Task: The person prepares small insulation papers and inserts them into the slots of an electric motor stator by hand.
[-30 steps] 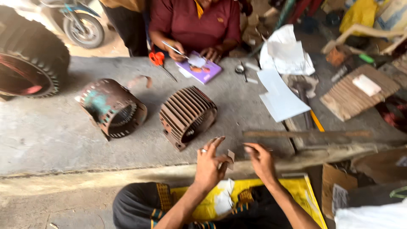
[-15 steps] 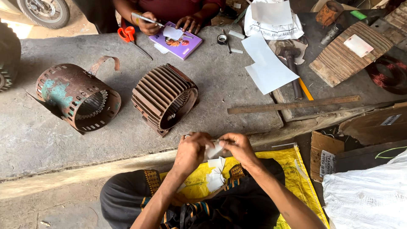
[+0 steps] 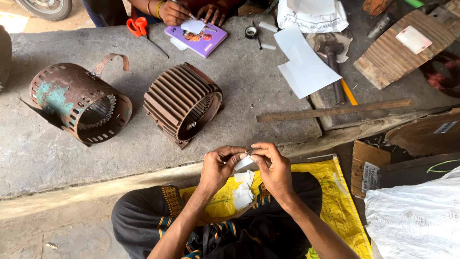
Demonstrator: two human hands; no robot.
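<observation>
Head cam, looking down: you've got both hands together over your lap, left hand [image 3: 218, 165] and right hand [image 3: 273, 168] pinching the same small white paper slip [image 3: 244, 163] between fingertips, just above the edge of the concrete slab [image 3: 249, 91]. A loose bunch of more white paper slips [image 3: 243, 192] sits on your lap, on the yellow sack [image 3: 335, 201]. On the slab ahead of you, the ribbed motor housing [image 3: 182, 103] lies on its side, with the rusty perforated motor shell [image 3: 79, 103] well apart to its left. Across the slab another person's hands [image 3: 189, 10] rest at a purple notebook [image 3: 195, 38], orange scissors [image 3: 136, 26] beside it
</observation>
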